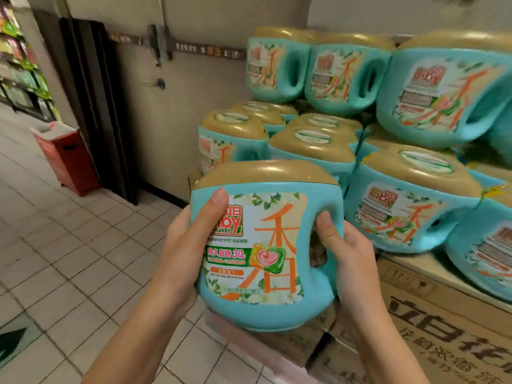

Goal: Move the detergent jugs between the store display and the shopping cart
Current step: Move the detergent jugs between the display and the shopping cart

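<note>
My left hand (185, 245) grips the near side of a teal detergent jug (266, 314), thumb laid up across the front label (249, 245), fingers wrapped round behind where I cannot see them. My right hand (349, 253) clasps the jug's moulded handle (333, 206), thumb on its front edge, the rest curled round the back. Both hands are closed on this one jug, and it hangs upright in the air, resting on nothing, gold lid (266, 173) on top.

I take the display stack (412, 206) of matching jugs as my reference. The held jug sits just in front of the stack's left corner, near its lower tier but not touching it. The stack rises in stepped tiers, the topmost row against the beige wall (166, 120) behind it. Under the stack are printed cardboard cartons (448, 317). Left of the stack, pale tiled floor (69, 259) spreads out. Well to the stack's left, a red box (68, 159) stands on the floor by a dark door frame (94, 106). Farther left still, blurred store shelves (22, 65) show at the frame's edge.
</note>
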The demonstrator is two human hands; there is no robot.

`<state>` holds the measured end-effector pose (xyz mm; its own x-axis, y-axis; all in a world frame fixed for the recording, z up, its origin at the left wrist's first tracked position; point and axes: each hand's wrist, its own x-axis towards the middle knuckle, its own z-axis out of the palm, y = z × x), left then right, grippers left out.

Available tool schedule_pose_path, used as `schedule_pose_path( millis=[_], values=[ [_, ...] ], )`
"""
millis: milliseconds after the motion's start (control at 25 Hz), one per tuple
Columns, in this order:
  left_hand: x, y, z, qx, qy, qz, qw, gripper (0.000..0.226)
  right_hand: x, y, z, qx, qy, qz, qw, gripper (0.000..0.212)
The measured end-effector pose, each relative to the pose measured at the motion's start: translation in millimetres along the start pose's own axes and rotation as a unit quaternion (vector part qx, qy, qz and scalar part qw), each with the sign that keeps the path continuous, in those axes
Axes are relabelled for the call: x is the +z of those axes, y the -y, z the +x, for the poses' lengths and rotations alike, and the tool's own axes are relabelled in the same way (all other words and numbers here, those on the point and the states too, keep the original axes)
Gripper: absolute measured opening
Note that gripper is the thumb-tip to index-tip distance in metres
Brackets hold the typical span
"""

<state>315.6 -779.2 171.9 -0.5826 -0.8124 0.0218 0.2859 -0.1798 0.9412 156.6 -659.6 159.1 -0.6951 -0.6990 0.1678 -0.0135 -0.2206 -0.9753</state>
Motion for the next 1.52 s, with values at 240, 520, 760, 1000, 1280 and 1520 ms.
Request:
schedule_pose_path(
  millis=[240, 520, 760, 1000, 1280, 1520],
  values=[
    [0.5, -60.4, 90.7, 0.059, 0.184, 0.031, 0.981, 0.074, 38.1, 38.7, 50.3, -0.104, -0.097, 0.02, 0.99, 0.032],
    [47.6, -113.2, 189.4, 0.151, 0.304, 0.068, 0.938, 0.088, 33.5, 89.5, 131.3, -0.203, -0.171, -0.014, 0.964, 0.05],
    [99.5, -115.2, 274.7, 0.176, 0.283, 0.028, 0.942, 0.086, 5.7, 123.8, 199.2, -0.203, -0.156, -0.146, 0.956, 0.045],
    [116.2, -75.8, 322.8, 0.169, 0.275, 0.054, 0.945, 0.077, -12.9, 92.0, 223.1, -0.166, -0.172, -0.273, 0.932, 0.065],
    [118.4, -63.4, 347.5, 0.158, 0.264, 0.18, 0.934, 0.126, -20.6, 81.7, 239.1, -0.146, -0.259, -0.427, 0.854, 0.095],
    [113.9, -49.1, 353.4, 0.216, 0.214, 0.301, 0.904, 0.144, -15.2, 77.6, 247.3, -0.153, -0.313, -0.487, 0.801, 0.108]
  ],
)
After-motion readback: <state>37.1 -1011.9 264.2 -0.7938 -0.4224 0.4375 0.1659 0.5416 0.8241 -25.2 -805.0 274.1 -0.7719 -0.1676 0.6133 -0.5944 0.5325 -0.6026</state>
